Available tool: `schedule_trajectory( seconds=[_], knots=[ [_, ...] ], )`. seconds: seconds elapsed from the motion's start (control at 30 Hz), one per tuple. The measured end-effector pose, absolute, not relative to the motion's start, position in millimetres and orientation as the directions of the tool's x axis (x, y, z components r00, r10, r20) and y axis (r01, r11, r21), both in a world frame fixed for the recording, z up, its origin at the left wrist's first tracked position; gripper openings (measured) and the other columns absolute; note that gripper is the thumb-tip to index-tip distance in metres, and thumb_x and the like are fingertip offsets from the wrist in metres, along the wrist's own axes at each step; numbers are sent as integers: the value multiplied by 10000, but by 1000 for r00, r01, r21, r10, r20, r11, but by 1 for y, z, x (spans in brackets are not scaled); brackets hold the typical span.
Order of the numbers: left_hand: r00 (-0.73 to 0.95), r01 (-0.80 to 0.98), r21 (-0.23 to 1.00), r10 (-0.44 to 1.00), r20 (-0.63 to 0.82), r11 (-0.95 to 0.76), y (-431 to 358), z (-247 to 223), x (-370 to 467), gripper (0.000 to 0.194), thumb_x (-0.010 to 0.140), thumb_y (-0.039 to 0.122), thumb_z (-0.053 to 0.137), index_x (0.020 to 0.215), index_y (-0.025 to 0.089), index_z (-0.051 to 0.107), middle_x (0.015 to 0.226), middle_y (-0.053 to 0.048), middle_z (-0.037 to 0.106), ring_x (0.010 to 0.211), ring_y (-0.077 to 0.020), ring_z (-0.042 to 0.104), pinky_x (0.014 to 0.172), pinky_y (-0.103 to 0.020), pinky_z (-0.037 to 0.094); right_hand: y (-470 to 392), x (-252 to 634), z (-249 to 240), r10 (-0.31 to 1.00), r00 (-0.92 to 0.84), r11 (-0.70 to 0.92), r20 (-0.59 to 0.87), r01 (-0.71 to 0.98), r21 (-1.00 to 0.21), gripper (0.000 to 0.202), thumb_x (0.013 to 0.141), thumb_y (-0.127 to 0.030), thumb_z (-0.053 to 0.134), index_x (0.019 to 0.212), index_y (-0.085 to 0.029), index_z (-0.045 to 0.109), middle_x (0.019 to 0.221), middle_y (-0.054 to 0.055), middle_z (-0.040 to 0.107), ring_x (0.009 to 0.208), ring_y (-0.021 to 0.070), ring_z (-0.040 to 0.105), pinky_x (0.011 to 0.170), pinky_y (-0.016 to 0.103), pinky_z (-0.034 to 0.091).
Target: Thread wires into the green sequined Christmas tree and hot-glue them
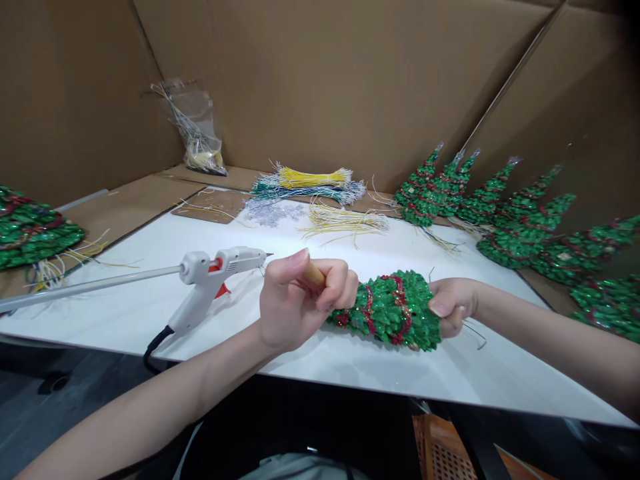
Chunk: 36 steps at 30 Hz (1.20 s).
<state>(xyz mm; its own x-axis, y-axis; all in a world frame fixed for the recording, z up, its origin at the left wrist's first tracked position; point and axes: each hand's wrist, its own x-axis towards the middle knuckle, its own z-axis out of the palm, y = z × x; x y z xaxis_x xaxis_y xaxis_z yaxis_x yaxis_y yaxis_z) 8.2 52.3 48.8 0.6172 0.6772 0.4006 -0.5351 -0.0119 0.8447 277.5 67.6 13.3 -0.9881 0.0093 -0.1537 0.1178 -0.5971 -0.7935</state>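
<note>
A small green Christmas tree (390,308) with red glittery garlands lies on its side over the white board. At its base, my right hand (453,303) is closed around the wide bottom end. My left hand (305,297) is closed on a light wooden handle (314,274), close to the tree's narrow end; the handle's far end is hidden behind the fingers. The tree's tip is covered by my left hand. A thin wire (477,337) shows beside my right hand.
A white glue gun (210,273) with a long glue stick is left of my hands. Behind are bundles of yellow wires (315,177) and a plastic bag (200,130). Several more trees (530,230) stand at right, another tree (35,227) at left. Cardboard walls (340,80) surround the table.
</note>
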Motion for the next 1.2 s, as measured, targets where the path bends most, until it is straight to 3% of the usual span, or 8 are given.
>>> schedule_trajectory(
  seconds=[0.2,0.67,1.2],
  knots=[
    [630,-514,857,663,404,-34,53,53,13,686,820,787,250,446,213,284,410,34,210,434,-104,204,490,-307,197,68,277,15,0,-986,-603,-168,133,-786,611,926,-439,535,411,-183,328,283,-68,242,246,33,233,245,152,164],
    [703,-496,868,581,411,-13,47,65,30,580,855,571,437,444,203,260,405,45,219,420,-78,185,486,-300,174,70,277,20,11,-979,-597,-205,158,-786,550,919,-419,563,469,-184,349,322,-86,251,272,40,215,260,168,165],
    [698,-494,869,594,400,-5,45,68,38,533,882,477,437,463,201,258,433,56,203,442,-80,199,492,-294,165,68,279,17,30,-978,-637,-205,139,-758,509,915,-388,581,507,-174,366,339,-103,248,272,23,160,268,167,127]
  ],
)
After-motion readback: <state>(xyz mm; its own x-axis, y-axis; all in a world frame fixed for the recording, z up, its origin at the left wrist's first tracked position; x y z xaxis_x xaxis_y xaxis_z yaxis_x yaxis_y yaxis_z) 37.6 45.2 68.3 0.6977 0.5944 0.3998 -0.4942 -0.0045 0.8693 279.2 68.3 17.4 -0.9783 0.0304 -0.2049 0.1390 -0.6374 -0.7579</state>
